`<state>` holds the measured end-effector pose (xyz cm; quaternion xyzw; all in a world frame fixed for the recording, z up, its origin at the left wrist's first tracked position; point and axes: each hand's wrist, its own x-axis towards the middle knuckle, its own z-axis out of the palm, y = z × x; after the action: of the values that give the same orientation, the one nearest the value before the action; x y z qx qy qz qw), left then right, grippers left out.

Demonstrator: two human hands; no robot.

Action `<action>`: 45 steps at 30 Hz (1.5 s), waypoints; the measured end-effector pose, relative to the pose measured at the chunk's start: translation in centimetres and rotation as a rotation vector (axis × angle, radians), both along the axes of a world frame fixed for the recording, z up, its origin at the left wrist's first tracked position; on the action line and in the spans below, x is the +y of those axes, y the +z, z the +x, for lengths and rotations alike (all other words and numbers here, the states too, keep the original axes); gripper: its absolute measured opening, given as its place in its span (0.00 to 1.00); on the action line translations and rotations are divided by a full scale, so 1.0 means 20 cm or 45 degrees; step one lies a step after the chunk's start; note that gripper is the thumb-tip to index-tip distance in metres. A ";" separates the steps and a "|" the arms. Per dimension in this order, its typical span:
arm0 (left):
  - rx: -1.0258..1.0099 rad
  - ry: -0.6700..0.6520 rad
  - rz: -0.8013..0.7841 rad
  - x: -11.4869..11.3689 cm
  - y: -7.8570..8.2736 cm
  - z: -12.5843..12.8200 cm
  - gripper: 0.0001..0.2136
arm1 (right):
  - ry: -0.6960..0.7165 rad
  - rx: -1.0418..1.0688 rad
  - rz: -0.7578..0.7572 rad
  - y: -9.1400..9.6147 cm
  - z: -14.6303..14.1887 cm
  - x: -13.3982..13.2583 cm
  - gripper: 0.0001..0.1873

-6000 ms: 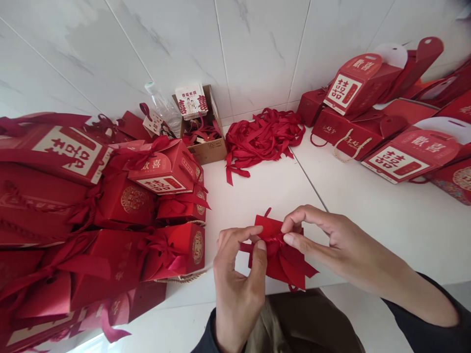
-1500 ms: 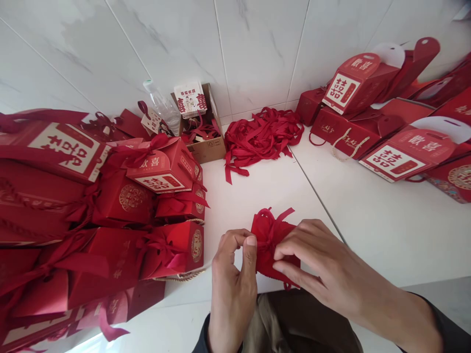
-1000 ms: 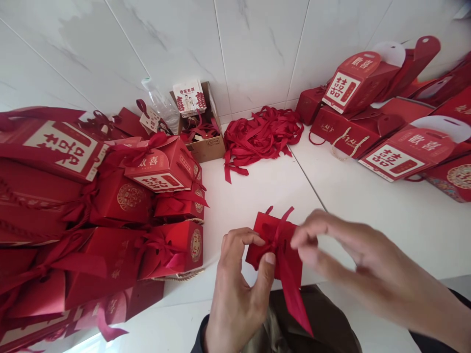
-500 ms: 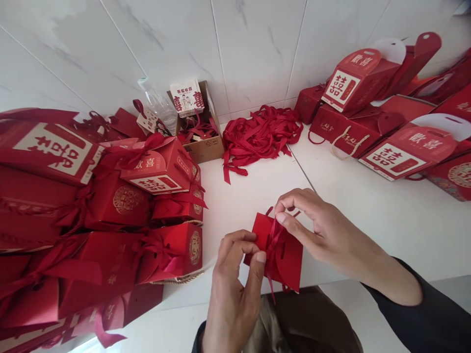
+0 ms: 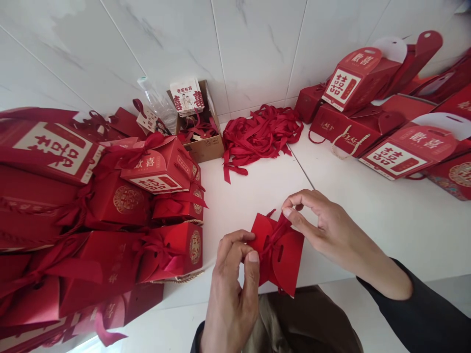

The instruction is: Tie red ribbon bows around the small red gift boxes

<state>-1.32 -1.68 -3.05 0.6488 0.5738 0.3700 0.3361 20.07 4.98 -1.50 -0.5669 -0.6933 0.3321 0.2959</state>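
You worked the ribbon (image 5: 272, 241) on a red box (image 5: 292, 255)

The red box sat near the worktop's (image 5: 235, 203) front edge. Your right hand's (image 5: 326, 228) grip pinched the ribbon — adjusting its tie, it seemed; whether your left hand (image 5: 231, 284), beside it, gripped anything couldn't be told. Next likely called for an even pull. Room lay toward the ribbon pile (image 5: 263, 135); stacked boxes (image 5: 110, 255) hemmed the left.

Left hand (image 5: 233, 284) half curled, right hand (image 5: 327, 228) pinching with thumb and forefinger, right forearm (image 5: 386, 274) slanting inward
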 end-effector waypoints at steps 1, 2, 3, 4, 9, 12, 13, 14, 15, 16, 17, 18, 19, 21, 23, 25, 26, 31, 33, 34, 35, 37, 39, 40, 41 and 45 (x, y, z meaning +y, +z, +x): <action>-0.018 0.004 -0.005 0.00 -0.01 0.00 0.12 | -0.016 0.002 0.068 0.01 0.00 -0.01 0.10; -0.039 0.017 -0.018 0.00 -0.01 0.00 0.11 | -0.010 0.010 0.154 0.02 0.00 -0.03 0.07; -0.061 0.034 -0.036 0.00 -0.01 0.00 0.09 | 0.039 0.022 0.239 0.03 0.00 -0.06 0.04; -0.087 0.052 -0.047 0.00 -0.01 0.01 0.09 | 0.130 0.030 0.306 0.04 0.00 -0.08 0.01; -0.171 -0.033 -0.030 0.00 0.02 0.02 0.08 | 0.544 -0.063 0.453 0.04 -0.06 -0.16 0.12; -0.130 -0.092 0.037 0.00 0.02 0.02 0.08 | 0.507 -0.104 0.529 -0.01 -0.10 -0.17 0.09; -0.112 -0.084 0.064 0.00 0.02 0.02 0.07 | 0.496 -0.112 0.540 -0.02 -0.11 -0.17 0.07; -0.098 -0.068 0.077 0.01 0.01 0.02 0.06 | 0.485 -0.118 0.543 -0.02 -0.11 -0.18 0.06; -0.090 -0.049 0.075 0.01 0.01 0.02 0.04 | 0.477 -0.124 0.540 -0.03 -0.11 -0.18 0.06; -0.092 -0.029 0.060 0.01 0.00 0.02 0.02 | 0.472 -0.126 0.534 -0.02 -0.11 -0.19 0.05; -0.103 -0.012 0.040 0.01 0.00 0.02 0.02 | 0.466 -0.128 0.524 -0.02 -0.11 -0.19 0.05; -0.122 0.006 0.017 0.02 0.00 0.02 0.03 | 0.464 -0.128 0.517 -0.01 -0.10 -0.20 0.06; -0.149 0.024 -0.007 0.02 -0.01 0.03 0.05 | 0.466 -0.126 0.520 -0.01 -0.10 -0.21 0.07; -0.225 0.069 -0.057 0.02 -0.01 0.03 0.07 | 0.483 -0.141 0.538 0.00 -0.10 -0.22 0.09; -0.287 0.109 -0.095 0.03 -0.01 0.03 0.08 | 0.487 -0.167 0.561 -0.01 -0.11 -0.22 0.11; -0.309 0.133 -0.106 0.03 -0.01 0.03 0.09 | 0.474 -0.176 0.568 -0.02 -0.12 -0.23 0.09; -0.311 0.145 -0.105 0.04 -0.01 0.04 0.10 | 0.468 -0.171 0.568 -0.03 -0.13 -0.23 0.07; -0.355 0.211 -0.122 0.04 0.00 0.05 0.10 | 0.527 -0.110 0.509 -0.02 -0.13 -0.25 0.07; -0.377 0.228 -0.134 0.04 0.01 0.05 0.11 | 0.522 -0.100 0.485 -0.01 -0.13 -0.25 0.06; -0.388 0.233 -0.142 0.04 0.01 0.05 0.11 | 0.502 -0.112 0.492 -0.01 -0.13 -0.25 0.06; -0.399 0.234 -0.150 0.04 0.00 0.05 0.11 | 0.474 -0.129 0.509 -0.01 -0.14 -0.25 0.08; -0.417 0.232 -0.162 0.03 0.00 0.05 0.12 | 0.410 -0.154 0.550 -0.02 -0.15 -0.24 0.09; -0.427 0.232 -0.170 0.03 0.00 0.06 0.12 | 0.355 -0.140 0.565 -0.02 -0.16 -0.23 0.06; -0.434 0.234 -0.174 0.03 0.00 0.06 0.12 | 0.339 -0.126 0.570 -0.02 -0.17 -0.23 0.06; -0.443 0.239 -0.179 0.03 0.00 0.06 0.12 | 0.337 -0.115 0.573 -0.01 -0.17 -0.23 0.06; -0.468 0.269 -0.174 0.04 0.01 0.07 0.12 | 0.387 -0.121 0.585 0.00 -0.18 -0.23 0.05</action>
<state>0.06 -0.95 -2.88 0.4823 0.5914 0.4755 0.4375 16.46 0.38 -1.58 -0.3894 -0.8407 0.1798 0.3305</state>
